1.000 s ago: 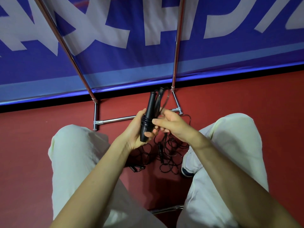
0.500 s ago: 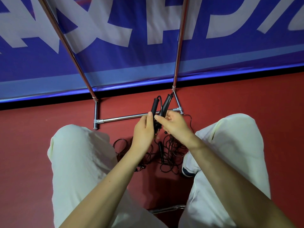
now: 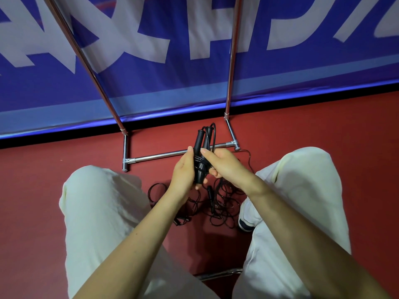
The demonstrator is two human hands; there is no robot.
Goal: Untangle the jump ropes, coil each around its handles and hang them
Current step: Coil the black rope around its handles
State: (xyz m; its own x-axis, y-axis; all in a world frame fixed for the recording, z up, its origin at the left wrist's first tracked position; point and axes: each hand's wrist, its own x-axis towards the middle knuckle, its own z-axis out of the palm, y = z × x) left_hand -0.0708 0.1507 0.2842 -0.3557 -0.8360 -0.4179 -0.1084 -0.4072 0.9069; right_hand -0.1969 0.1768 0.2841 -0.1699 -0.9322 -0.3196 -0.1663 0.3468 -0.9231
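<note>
- Your left hand [image 3: 183,173] grips two black jump-rope handles [image 3: 199,156] held side by side, just above the middle of the frame; the fingers curl round their lower half and the thumb lies along the left side.
- The handle tips point up and away from you, in front of the low bar of a chrome rack [image 3: 164,156].
- Your right hand [image 3: 224,164] is curled against the right side of the same handles, its forefinger laid across them where the black cord [image 3: 212,137] is wrapped round; whether it pinches the cord itself I cannot tell.
- One loop of that cord arches over the handle tips.
- A tangle of more black rope [image 3: 220,203] lies on the red floor [image 3: 302,130] below your hands, between your knees in pale trousers [image 3: 99,212].
- A shoe [image 3: 246,219] shows at the tangle's right edge.
- A blue banner [image 3: 172,83] with large pale letters fills the upper frame.
</note>
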